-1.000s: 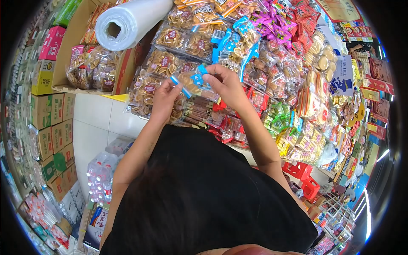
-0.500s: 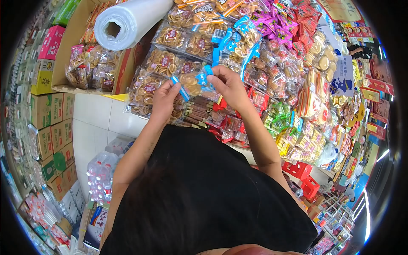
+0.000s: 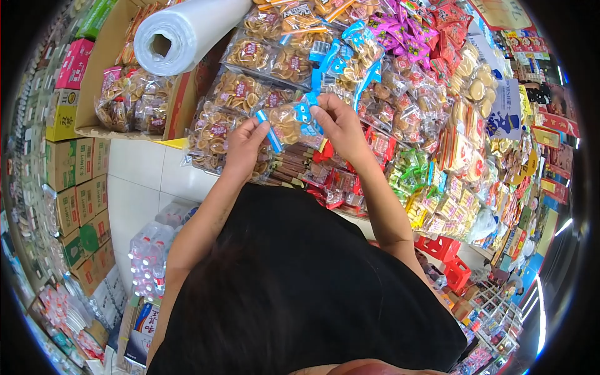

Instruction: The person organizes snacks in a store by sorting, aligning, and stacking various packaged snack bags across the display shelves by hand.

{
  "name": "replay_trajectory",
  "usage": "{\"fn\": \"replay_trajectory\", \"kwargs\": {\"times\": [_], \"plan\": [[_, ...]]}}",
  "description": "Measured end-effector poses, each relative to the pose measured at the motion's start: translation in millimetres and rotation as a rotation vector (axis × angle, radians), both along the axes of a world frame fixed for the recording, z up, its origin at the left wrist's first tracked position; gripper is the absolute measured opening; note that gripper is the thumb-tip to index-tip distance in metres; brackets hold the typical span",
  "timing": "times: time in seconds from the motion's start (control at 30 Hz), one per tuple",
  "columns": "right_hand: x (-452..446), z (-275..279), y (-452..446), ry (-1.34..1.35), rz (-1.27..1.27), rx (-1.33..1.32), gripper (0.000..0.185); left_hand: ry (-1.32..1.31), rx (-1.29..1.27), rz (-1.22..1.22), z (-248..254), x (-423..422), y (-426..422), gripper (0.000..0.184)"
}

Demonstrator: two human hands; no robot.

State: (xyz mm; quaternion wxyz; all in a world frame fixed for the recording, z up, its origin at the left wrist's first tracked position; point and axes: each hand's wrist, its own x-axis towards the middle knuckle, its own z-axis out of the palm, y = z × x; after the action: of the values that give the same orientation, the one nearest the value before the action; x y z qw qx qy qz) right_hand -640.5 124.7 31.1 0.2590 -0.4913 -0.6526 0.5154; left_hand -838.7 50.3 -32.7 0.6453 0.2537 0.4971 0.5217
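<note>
Between my hands I see a small clear snack packet (image 3: 287, 126) with blue ends and round tan pieces inside. My left hand (image 3: 249, 145) pinches its striped blue and white end between thumb and fingers. At the other end, which carries a blue cartoon figure, my right hand (image 3: 336, 123) grips the edge. The packet is stretched level above a display of bagged snacks (image 3: 239, 92). Brown stick-shaped snacks (image 3: 292, 164) lie just below it, and more blue-trimmed packets (image 3: 340, 61) rest beyond my right hand.
A large roll of clear plastic bags (image 3: 187, 34) lies beside an open cardboard box (image 3: 178, 109) of packets at the upper left. Stacked cartons (image 3: 94, 203) and bottled drinks (image 3: 149, 256) stand on the left. Red stools (image 3: 455, 275) are at the lower right.
The packet's cartoon end has turned to show more of its blue print, and my right hand has shifted slightly right. My left hand keeps its pinch on the striped end.
</note>
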Motion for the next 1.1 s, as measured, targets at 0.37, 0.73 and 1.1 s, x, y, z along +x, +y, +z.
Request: {"fn": "replay_trajectory", "kwargs": {"times": [0.37,0.73,1.1], "plan": [[-4.9,-3.8,-3.7,0.248,-0.117,-0.145,0.036,-0.217,-0.037,0.051,-2.0,-4.1,-2.3,0.017],[-2.2,-1.6,-2.3,0.077,0.052,-0.151,0.017,-0.201,-0.047,0.08,7.1,1.1,-1.7,0.016],[4.1,-12.8,-0.1,-0.032,0.051,0.009,0.019,-0.205,-0.088,0.012,11.9,2.5,-0.1,0.016]]}}
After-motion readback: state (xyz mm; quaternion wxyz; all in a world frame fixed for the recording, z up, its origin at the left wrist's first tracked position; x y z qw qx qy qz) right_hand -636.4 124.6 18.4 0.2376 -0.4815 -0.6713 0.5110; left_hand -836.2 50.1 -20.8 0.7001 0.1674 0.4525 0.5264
